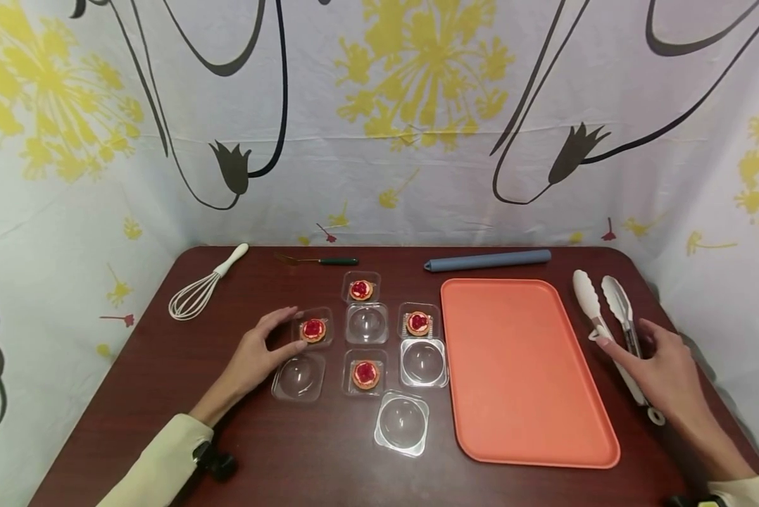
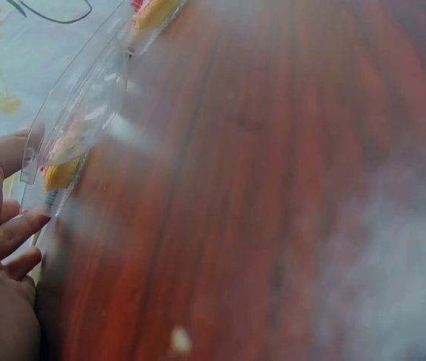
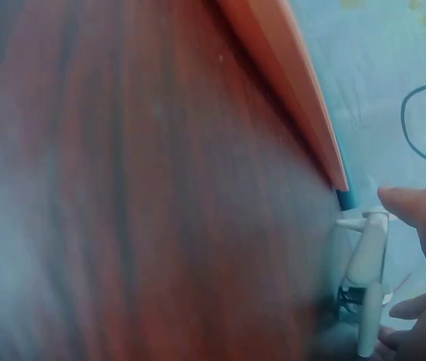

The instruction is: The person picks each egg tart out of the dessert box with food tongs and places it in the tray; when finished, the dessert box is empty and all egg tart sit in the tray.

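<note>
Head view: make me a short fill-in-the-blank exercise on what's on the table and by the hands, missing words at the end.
Exactly ____ red-topped tarts are visible.
The whisk lies on the table's ____ side.
Nearest the right hand are the ____.
The blue rod lies beyond the far end of the orange ____.
Missing words: four; left; tongs; tray.

Cream sleeves point(image 1: 154, 461), black wrist devices point(image 1: 220, 465), bare hands point(image 1: 253, 357)

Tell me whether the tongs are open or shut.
Open: in the head view, the tongs have their two scalloped ends apart, with a visible gap between.
</note>
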A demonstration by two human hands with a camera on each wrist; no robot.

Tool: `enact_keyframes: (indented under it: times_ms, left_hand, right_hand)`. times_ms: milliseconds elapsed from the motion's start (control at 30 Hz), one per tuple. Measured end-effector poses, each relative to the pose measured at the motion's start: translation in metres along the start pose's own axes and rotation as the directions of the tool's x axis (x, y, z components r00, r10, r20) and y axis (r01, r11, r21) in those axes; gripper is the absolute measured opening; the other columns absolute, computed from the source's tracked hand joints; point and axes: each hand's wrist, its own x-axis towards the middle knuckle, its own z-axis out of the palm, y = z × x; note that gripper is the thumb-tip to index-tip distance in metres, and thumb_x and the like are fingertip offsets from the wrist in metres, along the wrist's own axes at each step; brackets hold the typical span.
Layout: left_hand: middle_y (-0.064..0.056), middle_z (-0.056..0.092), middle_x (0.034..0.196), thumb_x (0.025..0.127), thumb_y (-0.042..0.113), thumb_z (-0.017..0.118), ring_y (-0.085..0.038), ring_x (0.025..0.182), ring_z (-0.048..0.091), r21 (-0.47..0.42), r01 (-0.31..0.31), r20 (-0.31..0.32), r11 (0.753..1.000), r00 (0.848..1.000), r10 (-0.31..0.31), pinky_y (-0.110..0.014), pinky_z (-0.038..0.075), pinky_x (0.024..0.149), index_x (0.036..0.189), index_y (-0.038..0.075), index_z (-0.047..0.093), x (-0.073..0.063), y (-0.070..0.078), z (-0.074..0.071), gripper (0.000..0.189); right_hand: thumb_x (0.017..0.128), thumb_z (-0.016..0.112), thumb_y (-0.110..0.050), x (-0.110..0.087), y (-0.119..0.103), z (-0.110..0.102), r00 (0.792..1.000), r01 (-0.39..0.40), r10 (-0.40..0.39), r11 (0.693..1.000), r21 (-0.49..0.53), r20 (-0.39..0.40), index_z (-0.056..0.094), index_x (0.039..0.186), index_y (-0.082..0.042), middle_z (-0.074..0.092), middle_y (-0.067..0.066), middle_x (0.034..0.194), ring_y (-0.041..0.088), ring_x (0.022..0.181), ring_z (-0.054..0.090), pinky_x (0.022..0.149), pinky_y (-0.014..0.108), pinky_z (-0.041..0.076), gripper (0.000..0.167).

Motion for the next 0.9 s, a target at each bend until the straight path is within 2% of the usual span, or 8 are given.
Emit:
enact_keyframes:
  times_ms: [133, 200, 300, 400, 467, 667, 833, 900]
  left_hand:
    - [-0.005, 0.067, 0.151, 0.095, 0.03, 0.091, -0.025, 0.155, 0.045, -0.008, 0.006, 0.004, 1.0, 1.0, -0.006, -0.031, 0.03, 0.125, 0.159, 0.012, 0.058, -0.001, 0.0, 0.001, 0.074]
    - [-0.006, 0.068, 0.15, 0.095, 0.029, 0.09, -0.026, 0.155, 0.045, -0.009, 0.001, 0.003, 1.0, 1.0, -0.001, -0.029, 0.03, 0.124, 0.159, 0.011, 0.058, -0.001, 0.001, 0.002, 0.073]
    - [-0.007, 0.068, 0.15, 0.096, 0.027, 0.09, -0.028, 0.155, 0.044, -0.012, -0.008, 0.002, 1.0, 1.0, 0.008, -0.04, 0.031, 0.126, 0.159, 0.01, 0.058, -0.001, 0.002, 0.004, 0.072]
    - [-0.007, 0.068, 0.15, 0.096, 0.027, 0.089, -0.028, 0.156, 0.043, -0.005, -0.008, 0.001, 1.0, 1.0, 0.008, -0.052, 0.031, 0.126, 0.159, 0.009, 0.058, -0.002, 0.003, 0.005, 0.072]
    - [-0.008, 0.067, 0.151, 0.096, 0.027, 0.089, -0.029, 0.156, 0.042, -0.003, -0.008, 0.002, 1.0, 1.0, 0.008, -0.057, 0.03, 0.126, 0.159, 0.009, 0.058, -0.002, 0.004, 0.005, 0.072]
    - [-0.009, 0.064, 0.154, 0.096, 0.027, 0.09, -0.03, 0.157, 0.041, 0.007, -0.006, -0.002, 1.0, 1.0, 0.006, -0.06, 0.03, 0.126, 0.159, 0.009, 0.057, -0.003, 0.002, 0.005, 0.073]
    - [-0.009, 0.061, 0.157, 0.096, 0.029, 0.09, -0.031, 0.158, 0.04, 0.013, -0.004, 0.006, 1.0, 1.0, 0.004, -0.06, 0.03, 0.127, 0.16, 0.01, 0.056, -0.002, 0.001, 0.005, 0.076]
    - [-0.01, 0.059, 0.158, 0.096, 0.03, 0.09, -0.031, 0.158, 0.04, 0.017, -0.005, 0.01, 1.0, 1.0, 0.005, -0.061, 0.03, 0.127, 0.161, 0.01, 0.056, -0.002, 0.002, 0.006, 0.076]
  right_hand:
    - [0.095, 0.086, -0.041, 0.0, 0.002, 0.007, 0.995, 0.058, -0.058, 0.998, -0.006, -0.078, 0.053, 0.149, 0.019, 0.061, 0.047, 0.135, 0.062, 0.123, 0.058, 0.092, 0.063, 0.043, 0.087]
    - [0.093, 0.088, -0.038, -0.001, 0.003, 0.011, 0.99, 0.078, -0.079, 0.997, -0.011, -0.119, 0.057, 0.144, 0.02, 0.062, 0.048, 0.132, 0.064, 0.12, 0.058, 0.092, 0.064, 0.043, 0.084]
    - [0.091, 0.089, -0.037, -0.002, 0.003, 0.014, 0.982, 0.093, -0.095, 0.995, -0.019, -0.161, 0.059, 0.138, 0.023, 0.061, 0.05, 0.128, 0.068, 0.118, 0.056, 0.095, 0.072, 0.04, 0.081]
    - [0.089, 0.09, -0.036, -0.003, 0.002, 0.016, 0.975, 0.097, -0.103, 0.994, -0.042, -0.199, 0.065, 0.129, 0.024, 0.064, 0.05, 0.119, 0.067, 0.111, 0.057, 0.092, 0.073, 0.04, 0.076]
    - [0.089, 0.09, -0.038, -0.004, 0.001, 0.017, 0.972, 0.087, -0.097, 0.995, -0.059, -0.212, 0.067, 0.124, 0.023, 0.063, 0.05, 0.115, 0.068, 0.107, 0.056, 0.091, 0.073, 0.039, 0.074]
    - [0.092, 0.085, -0.045, -0.007, -0.002, 0.017, 0.981, 0.026, -0.045, 0.994, -0.102, -0.189, 0.066, 0.115, 0.026, 0.057, 0.051, 0.113, 0.069, 0.109, 0.049, 0.095, 0.074, 0.035, 0.077]
    - [0.091, 0.086, -0.046, -0.007, -0.004, 0.014, 0.982, 0.014, -0.035, 0.994, -0.113, -0.187, 0.069, 0.108, 0.026, 0.061, 0.051, 0.11, 0.069, 0.105, 0.051, 0.093, 0.074, 0.036, 0.076]
    - [0.09, 0.088, -0.044, -0.006, -0.005, 0.012, 0.982, 0.011, -0.029, 0.995, -0.096, -0.189, 0.073, 0.108, 0.022, 0.067, 0.047, 0.106, 0.067, 0.1, 0.056, 0.084, 0.063, 0.044, 0.071]
